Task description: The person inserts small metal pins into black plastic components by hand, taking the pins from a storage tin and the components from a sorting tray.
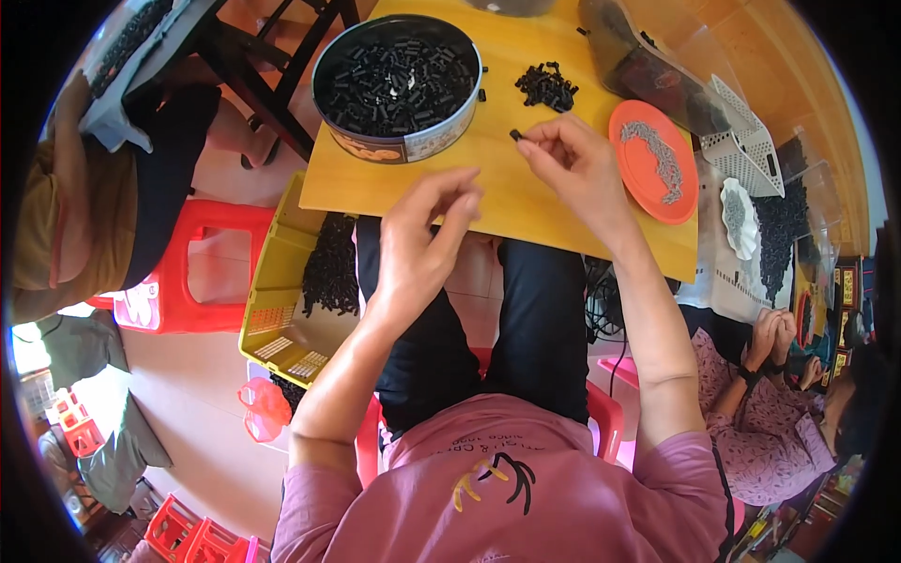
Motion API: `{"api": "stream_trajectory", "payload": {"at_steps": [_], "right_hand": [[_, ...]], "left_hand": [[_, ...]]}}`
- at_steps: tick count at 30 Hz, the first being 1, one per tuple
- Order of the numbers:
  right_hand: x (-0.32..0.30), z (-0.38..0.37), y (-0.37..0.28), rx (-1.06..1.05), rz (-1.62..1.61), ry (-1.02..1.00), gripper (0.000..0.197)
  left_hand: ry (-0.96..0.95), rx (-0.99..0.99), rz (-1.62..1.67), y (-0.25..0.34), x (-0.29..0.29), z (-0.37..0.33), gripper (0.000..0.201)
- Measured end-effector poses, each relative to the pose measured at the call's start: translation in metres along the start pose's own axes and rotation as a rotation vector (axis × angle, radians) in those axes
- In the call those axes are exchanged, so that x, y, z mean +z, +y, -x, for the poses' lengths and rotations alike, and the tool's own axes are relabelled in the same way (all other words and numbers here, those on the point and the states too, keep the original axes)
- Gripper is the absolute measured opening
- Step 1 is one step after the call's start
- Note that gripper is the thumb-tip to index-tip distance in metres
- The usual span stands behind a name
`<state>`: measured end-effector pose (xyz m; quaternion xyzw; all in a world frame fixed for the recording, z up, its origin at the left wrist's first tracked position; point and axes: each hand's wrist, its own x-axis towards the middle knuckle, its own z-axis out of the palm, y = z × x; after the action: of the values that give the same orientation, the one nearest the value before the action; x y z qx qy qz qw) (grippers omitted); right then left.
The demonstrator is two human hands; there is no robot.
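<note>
My right hand is over the yellow table, thumb and forefinger pinched on a small black plastic piece. My left hand hangs at the table's front edge, fingers loosely bent and thumb apart from them, with nothing visible in it. Beyond my left hand stands a round tin heaped with many small black pieces. Past my right hand lies a loose pile of black pieces. An orange-red plate right of my right hand carries small grey metal parts in a curved band.
A yellow crate with black pieces stands low at my left, by a red stool. A white perforated basket and a clear bin edge the table's right. People sit at far left and right.
</note>
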<state>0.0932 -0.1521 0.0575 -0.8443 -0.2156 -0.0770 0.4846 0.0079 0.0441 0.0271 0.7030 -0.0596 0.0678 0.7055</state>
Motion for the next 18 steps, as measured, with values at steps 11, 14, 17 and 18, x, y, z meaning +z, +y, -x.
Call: {"api": "stream_trajectory", "payload": {"at_steps": [11, 14, 17, 18], "right_hand": [[-0.03, 0.061, 0.0, 0.052, -0.202, -0.029, 0.011], [-0.037, 0.071, 0.006, 0.058, -0.24, -0.006, 0.012], [-0.041, 0.075, 0.004, 0.056, -0.204, 0.056, 0.013], [-0.042, 0.076, 0.006, 0.045, -0.202, 0.045, 0.013]], "left_hand": [[-0.055, 0.007, 0.218, 0.001, 0.066, -0.013, 0.018], [-0.098, -0.095, 0.303, 0.01, 0.075, -0.01, 0.018], [-0.151, -0.203, 0.454, 0.004, 0.079, -0.013, 0.019], [-0.145, -0.28, 0.45, 0.008, 0.078, -0.013, 0.017]]}}
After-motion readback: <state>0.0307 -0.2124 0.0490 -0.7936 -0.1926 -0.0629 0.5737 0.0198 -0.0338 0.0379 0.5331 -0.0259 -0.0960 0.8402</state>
